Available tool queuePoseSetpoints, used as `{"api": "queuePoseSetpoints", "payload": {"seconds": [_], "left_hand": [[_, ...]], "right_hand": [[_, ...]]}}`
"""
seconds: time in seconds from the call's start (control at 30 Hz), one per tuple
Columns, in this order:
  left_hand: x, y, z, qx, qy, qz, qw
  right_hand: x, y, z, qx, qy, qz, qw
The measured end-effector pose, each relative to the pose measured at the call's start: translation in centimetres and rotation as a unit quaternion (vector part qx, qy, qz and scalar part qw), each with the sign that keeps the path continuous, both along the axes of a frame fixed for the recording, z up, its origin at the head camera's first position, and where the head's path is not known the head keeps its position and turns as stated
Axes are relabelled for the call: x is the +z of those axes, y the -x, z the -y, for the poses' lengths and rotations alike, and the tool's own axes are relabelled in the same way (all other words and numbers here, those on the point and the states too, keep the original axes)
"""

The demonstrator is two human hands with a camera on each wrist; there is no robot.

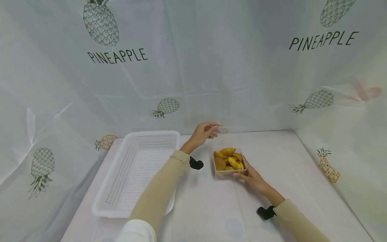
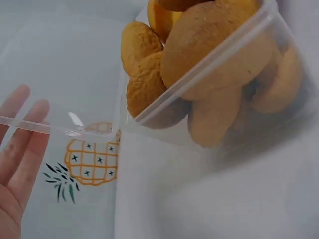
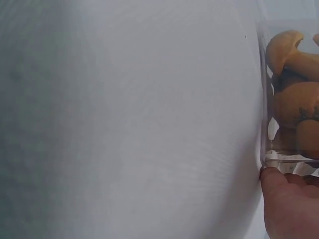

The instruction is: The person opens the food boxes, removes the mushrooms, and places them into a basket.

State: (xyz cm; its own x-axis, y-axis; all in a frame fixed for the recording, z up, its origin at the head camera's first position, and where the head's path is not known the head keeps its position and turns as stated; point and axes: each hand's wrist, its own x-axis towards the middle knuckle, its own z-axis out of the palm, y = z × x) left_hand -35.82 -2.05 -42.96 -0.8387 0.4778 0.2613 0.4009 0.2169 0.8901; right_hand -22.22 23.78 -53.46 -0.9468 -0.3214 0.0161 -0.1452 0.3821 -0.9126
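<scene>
A clear plastic container (image 1: 228, 173) full of yellow and brown fruit pieces (image 1: 228, 159) stands at the middle of the table. My right hand (image 1: 249, 174) grips its near right corner; in the right wrist view a fingertip (image 3: 286, 199) presses the container wall (image 3: 266, 149). My left hand (image 1: 208, 131) is raised behind the container and pinches a clear lid (image 1: 223, 129). In the left wrist view the lid's edge (image 2: 65, 130) crosses my fingers (image 2: 25, 144), with the container (image 2: 214, 74) just beyond.
A white perforated basket (image 1: 105, 201) sits at the left of the table. The table is covered by a pale cloth with pineapple prints, and the same cloth forms walls at the back and both sides.
</scene>
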Motion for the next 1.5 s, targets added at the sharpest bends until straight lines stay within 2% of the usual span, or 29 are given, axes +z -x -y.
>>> {"api": "queuePoseSetpoints", "payload": {"seconds": [0.2, 0.27, 0.47, 0.6, 0.73, 0.83, 0.93, 1.03, 1.3, 1.4, 1.5], "left_hand": [[-0.9, 0.2, -0.4, 0.06, -0.06, 0.068, 0.994], [-1.1, 0.2, -0.5, 0.079, -0.08, 0.094, 0.9892], [-1.9, 0.4, -1.1, 0.131, -0.11, 0.136, 0.9757], [-2.5, 0.3, -1.5, 0.176, -0.119, 0.17, 0.9624], [-3.3, 0.0, -1.8, 0.214, -0.117, 0.218, 0.9447], [-3.8, -0.3, -1.7, 0.215, -0.126, 0.27, 0.9299], [-4.1, -0.5, -1.6, 0.202, -0.128, 0.316, 0.918], [-4.2, -0.7, -1.4, 0.195, -0.125, 0.347, 0.9087], [-4.2, -1.0, -1.4, 0.224, -0.117, 0.388, 0.8864], [-4.3, -1.1, -1.4, 0.228, -0.124, 0.397, 0.8803], [-4.3, -1.0, -1.3, 0.223, -0.128, 0.403, 0.8782]], "right_hand": [[0.3, -0.2, 0.1, -0.009, -0.004, 0.006, 1.0], [0.3, -0.2, 0.1, -0.009, 0.0, 0.004, 1.0], [0.1, -0.1, 0.1, -0.009, 0.002, 0.013, 1.0], [-0.2, 0.1, 0.1, 0.0, 0.011, 0.012, 1.0], [-0.3, 0.1, 0.1, 0.001, 0.017, 0.008, 1.0], [-0.3, 0.0, 0.1, -0.003, 0.015, 0.01, 1.0], [-0.3, 0.0, 0.1, -0.004, 0.012, 0.012, 1.0], [-0.3, 0.0, 0.1, 0.0, 0.019, 0.012, 1.0], [-0.1, 0.0, 0.2, -0.001, 0.018, 0.014, 1.0], [-0.2, 0.0, 0.1, 0.001, 0.019, 0.014, 1.0], [-0.4, 0.1, 0.0, 0.007, 0.022, 0.009, 1.0]]}}
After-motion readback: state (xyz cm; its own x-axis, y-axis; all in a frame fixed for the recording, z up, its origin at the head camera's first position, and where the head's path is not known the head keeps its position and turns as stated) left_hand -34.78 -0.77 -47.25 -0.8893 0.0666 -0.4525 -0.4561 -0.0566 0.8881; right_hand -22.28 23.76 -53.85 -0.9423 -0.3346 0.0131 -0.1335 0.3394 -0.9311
